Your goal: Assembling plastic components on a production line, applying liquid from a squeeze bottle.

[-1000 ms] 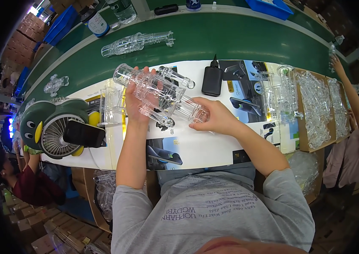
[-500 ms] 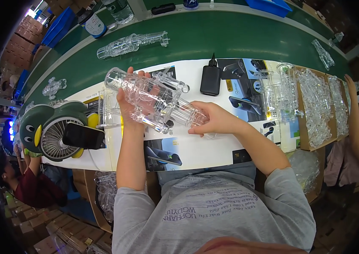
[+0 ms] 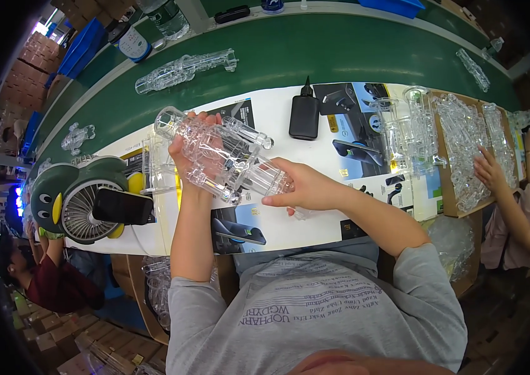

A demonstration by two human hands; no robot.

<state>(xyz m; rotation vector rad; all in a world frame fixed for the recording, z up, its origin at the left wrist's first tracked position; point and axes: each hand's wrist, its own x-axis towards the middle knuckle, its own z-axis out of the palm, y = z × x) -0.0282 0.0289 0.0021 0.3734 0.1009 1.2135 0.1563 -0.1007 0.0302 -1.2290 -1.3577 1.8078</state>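
Over the white sheet I hold a clear plastic tube assembly [image 3: 221,156], a thick central cylinder with thinner tubes along its sides. My left hand [image 3: 189,153] is wrapped round the upper-left part, its fingers showing behind the see-through plastic. With fingers and thumb, my right hand [image 3: 302,187] grips the narrower lower-right end. A black squeeze bottle [image 3: 304,117] with a pointed nozzle lies beyond my right hand. Clear upright tubes [image 3: 159,165] stand to the left of my left hand, partly behind the fan.
A green penguin-shaped fan [image 3: 84,200] with a black phone [image 3: 122,206] against it is at left. Another clear assembly [image 3: 184,70] lies on the green table [image 3: 327,50]. At right are clear cylinders [image 3: 418,125] and a cardboard tray [image 3: 446,181] of clear parts; a co-worker's hand [image 3: 491,170] reaches over it.
The tube assembly has shifted slightly left in both my hands, its lower-right end most visibly. The co-worker's hand at right has come down over the tray of parts.
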